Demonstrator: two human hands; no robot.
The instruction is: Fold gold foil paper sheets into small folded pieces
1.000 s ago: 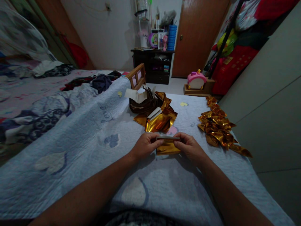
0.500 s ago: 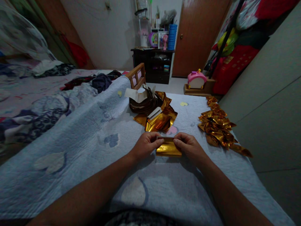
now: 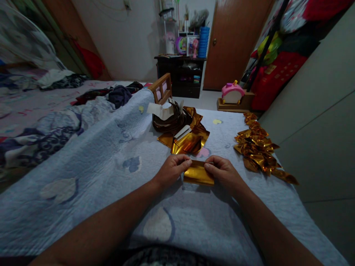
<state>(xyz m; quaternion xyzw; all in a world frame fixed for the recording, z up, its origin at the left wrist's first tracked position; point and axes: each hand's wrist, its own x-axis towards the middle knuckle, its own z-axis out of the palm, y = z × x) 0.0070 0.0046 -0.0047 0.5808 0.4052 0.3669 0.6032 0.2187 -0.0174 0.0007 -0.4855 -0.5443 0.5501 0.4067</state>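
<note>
Just nearer me than the loose foil stack (image 3: 188, 142), on the bed's quilt (image 3: 111, 166), the folded gold sheet (image 3: 197, 175) lies with its long axis side to side. My left hand (image 3: 171, 170) pinches its left end and my right hand (image 3: 223, 173) its right end, both equally near. The quilt runs on toward me; crumpled gold pieces (image 3: 256, 151) lie right of the stack.

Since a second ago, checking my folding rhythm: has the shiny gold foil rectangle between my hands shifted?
No. The gold foil rectangle stays between left hand and right hand, just short of the pink quilt print.
</note>
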